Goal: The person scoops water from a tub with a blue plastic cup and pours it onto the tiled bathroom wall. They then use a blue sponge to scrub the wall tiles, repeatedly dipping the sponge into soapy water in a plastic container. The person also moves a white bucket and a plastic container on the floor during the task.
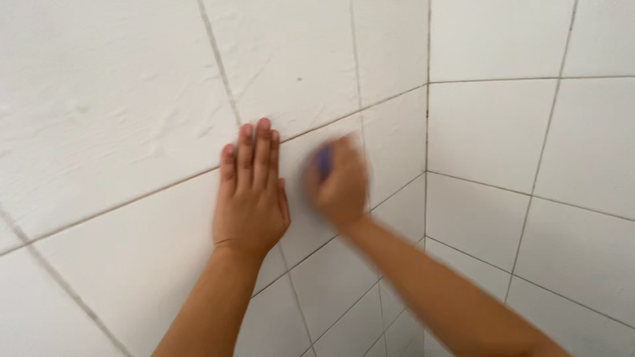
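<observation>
Left hand (250, 198) lies flat on the white tiled wall (119, 99), fingers (263, 149) pressed together, long axis pointing up, tips just past a grout line (165, 187). Right hand (338, 185), blurred, is closed around a small blue object (323, 158), its shape and direction unclear, held against the tile just beside the left thumb. Beyond the right hand's fingers, bare tile runs to the wall corner (427, 132).

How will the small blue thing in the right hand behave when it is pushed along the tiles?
The blue thing is blurred, mostly hidden by the right hand, so probably small and light. The white tiles look smooth, so it likely slides easily, catching slightly on grout lines.
</observation>
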